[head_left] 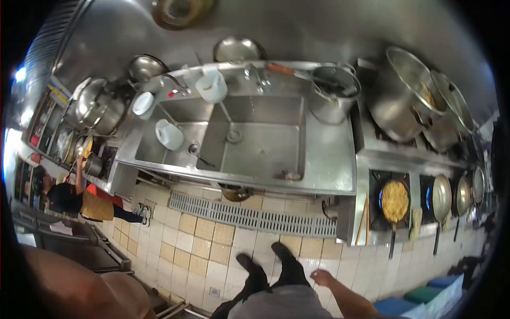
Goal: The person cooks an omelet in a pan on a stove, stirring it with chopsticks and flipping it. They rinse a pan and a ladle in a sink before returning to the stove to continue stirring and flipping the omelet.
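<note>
My right hand [322, 277] hangs low beside my right leg, over the tiled floor. Its fingers are loosely bent and nothing shows in them. My left arm [85, 287] fills the lower left corner, very close to the camera; the hand itself is not visible. In front of me stands a steel double sink [255, 138]. A white plastic jug [169, 135] lies in its left basin, and a white bucket [211, 86] stands at the back rim. Both are well away from my hand.
On the right, a frying pan [394, 201] with yellow food sits over a flame, beside a second pan [441, 198]. Large stockpots [406, 95] stand behind. A lidded pot [334, 101] rests on the counter. A floor grate [249, 217] runs below. Another person [95, 204] works at left.
</note>
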A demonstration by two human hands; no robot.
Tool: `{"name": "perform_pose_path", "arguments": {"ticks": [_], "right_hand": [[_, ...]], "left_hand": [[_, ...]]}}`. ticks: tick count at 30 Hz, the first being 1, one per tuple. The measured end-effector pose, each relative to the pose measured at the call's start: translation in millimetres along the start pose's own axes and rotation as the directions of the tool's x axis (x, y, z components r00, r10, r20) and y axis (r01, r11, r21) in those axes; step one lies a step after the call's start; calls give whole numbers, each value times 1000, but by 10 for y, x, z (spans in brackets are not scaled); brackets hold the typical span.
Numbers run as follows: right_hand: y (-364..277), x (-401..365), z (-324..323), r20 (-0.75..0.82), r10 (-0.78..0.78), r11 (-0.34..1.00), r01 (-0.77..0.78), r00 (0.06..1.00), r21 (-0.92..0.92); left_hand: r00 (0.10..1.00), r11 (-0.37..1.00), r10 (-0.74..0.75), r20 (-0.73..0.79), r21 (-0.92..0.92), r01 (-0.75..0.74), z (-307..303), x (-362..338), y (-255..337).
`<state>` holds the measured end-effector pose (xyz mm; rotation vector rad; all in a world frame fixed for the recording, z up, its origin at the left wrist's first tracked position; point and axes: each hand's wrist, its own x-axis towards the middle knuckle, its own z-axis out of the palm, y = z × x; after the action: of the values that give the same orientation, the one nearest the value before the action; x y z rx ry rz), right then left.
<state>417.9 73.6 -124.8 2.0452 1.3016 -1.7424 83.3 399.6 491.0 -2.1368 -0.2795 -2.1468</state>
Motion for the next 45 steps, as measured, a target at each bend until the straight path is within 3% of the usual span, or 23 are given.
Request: {"name": "perform_pose_path", "arguments": {"ticks": [2, 5, 10, 13, 16, 20, 22, 23, 25, 27, 28, 29, 30, 31, 32, 34, 36, 37, 38, 39, 40, 44, 45], "right_hand": [[225, 163, 392, -67, -458, 851, 415, 886, -322], [-115, -184, 613, -106, -92, 996, 93, 990, 13], [-316, -629, 1329, -330, 148, 979, -91, 932, 181], [-556, -856, 1865, -242, 105, 981, -60, 964, 187], [-300, -1106, 2664, -358, 206, 946, -91, 911, 311], [-396, -1244, 3057, -142, 334, 679, -133, 932, 722], [-601, -1312, 2950, -110, 327, 575, -105, 939, 811], [-696, -1350, 2808, -97, 313, 513, -83, 945, 854], [-806, -1482, 2443, -55, 276, 368, -53, 960, 928], [-695, -1611, 1983, -30, 239, 281, -40, 971, 959], [-407, -1539, 1764, -84, 230, 335, 2, 970, 942], [-53, -1478, 1517, -133, 216, 391, 40, 967, 920], [-49, -1933, 835, -410, 105, 680, 235, 906, 695], [190, -1961, 424, -608, 169, 293, 549, 776, 783], [499, -2191, -118, -677, 203, 15, 689, 707, 724], [804, -2581, -1071, -765, 506, 138, 837, 399, 529], [1354, -2648, -1799, -788, 564, 534, 618, 248, 577], [1537, -2568, -2044, -803, 543, 540, 630, 245, 558], [1739, -2413, -2228, -775, 482, 570, 525, 410, 632], [1690, -2464, -2369, -709, 422, 608, 403, 565, 684], [1507, -2360, -2385, -572, 484, 406, 409, 662, 817], [1319, -1262, -2104, -409, -47, -201, 392, 911, 898], [1287, -1309, -2097, -407, -61, -194, 389, 912, 901]], "left_hand": [[1000, 999, -12, 27, -36, 13, 4, 43, -189], [999, 996, 4, 47, -90, 0, -88, 43, -362], [998, 987, -12, 61, -159, 22, -344, 39, -629], [999, 973, -13, 51, -229, 24, -497, -49, -778], [996, 970, -66, 65, -230, 79, -563, -139, -764], [949, 940, -266, 169, -173, 294, -459, -580, -742], [712, 823, -568, 413, 250, 511, -301, -1004, -601], [674, 874, -486, 556, 299, 384, -272, -1285, -661], [218, 541, -780, 587, 456, 706, -477, -2382, -633], [120, 566, -710, 694, 461, 683, -1161, -3840, -546], [-160, 556, -631, 759, 587, 589, -1436, -4082, -381], [-271, 653, -562, 782, 620, 434, -1709, -4422, -188], [-399, 555, -520, 755, 654, 514, -1950, -4546, 65], [-611, 345, -521, 596, 802, 488, -1982, -4356, 372], [-555, 475, -517, 652, 757, 448, -2283, -4744, 506], [-607, 368, -608, 512, 859, 356, -2639, -5240, 819], [-692, -70, -701, 171, 950, 306, -2897, -5556, 1156], [-750, -319, -660, -33, 917, 240, -2860, -5539, 1385], [-744, -332, -668, -38, 909, 251, -2796, -5601, 1656], [-744, -645, -637, -202, 669, 370, -2730, -5648, 1941], [-766, -833, -547, -337, 315, 456, -2655, -5690, 2192], [-854, -818, -514, 84, 251, 518, -2339, -5968, 3230], [-731, -420, -679, 66, 781, 461, -2020, -5871, 3516]]}}
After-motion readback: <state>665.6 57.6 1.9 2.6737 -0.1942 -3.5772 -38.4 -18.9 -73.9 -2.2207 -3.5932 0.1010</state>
